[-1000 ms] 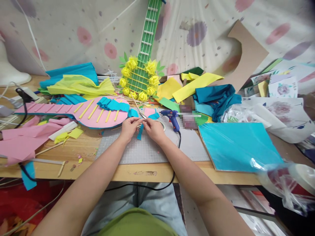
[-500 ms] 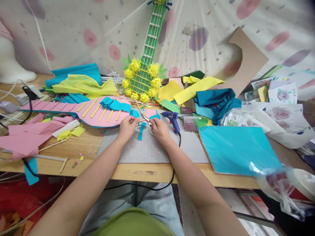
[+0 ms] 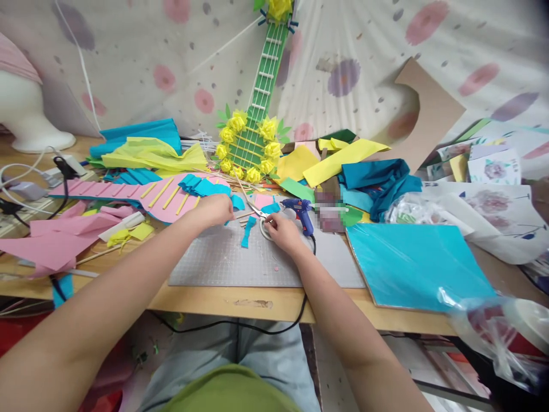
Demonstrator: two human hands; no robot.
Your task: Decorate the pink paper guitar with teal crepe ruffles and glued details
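My right hand (image 3: 278,230) is closed on the white handles of a pair of scissors (image 3: 256,209), whose blades point up and left over the grey cutting mat (image 3: 257,266). My left hand (image 3: 218,210) is at the lower right edge of the pink instrument-shaped board (image 3: 160,197) with yellow strips; its fingers are bent and pressed together, and what they hold is too small to name. Between the hands a blue paper strip (image 3: 247,230) lies on the mat, with thin sticks just above it.
A blue glue gun (image 3: 302,213) lies right of the scissors. Behind stands a green paper guitar (image 3: 251,140) with yellow flowers. A turquoise board (image 3: 420,263) lies at the right, pink paper (image 3: 55,243) at the left. A black cable (image 3: 305,303) hangs over the table's front edge.
My left hand has moved left, away from the scissors, and now covers the board's right end. My right hand has shifted slightly right and down with the scissors. The view has tilted a little.
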